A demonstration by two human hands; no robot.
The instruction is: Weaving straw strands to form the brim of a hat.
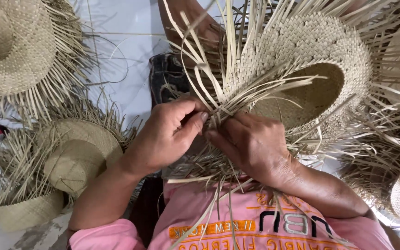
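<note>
The unfinished straw hat (311, 60) is showing a tightly woven pale brim and hollow crown, with long loose strips (218, 55) fanning out all around its edge. The left hand (165, 136) and right hand (251, 146) are meeting at the brim's near edge, both pinching strips between thumb and fingers, wrists angling inward. The hat is resting over the person's lap, just beyond the 2 hands, crown opening facing up

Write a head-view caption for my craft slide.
Left hand and right hand pinch loose strips at an unfinished straw hat's brim.
</note>
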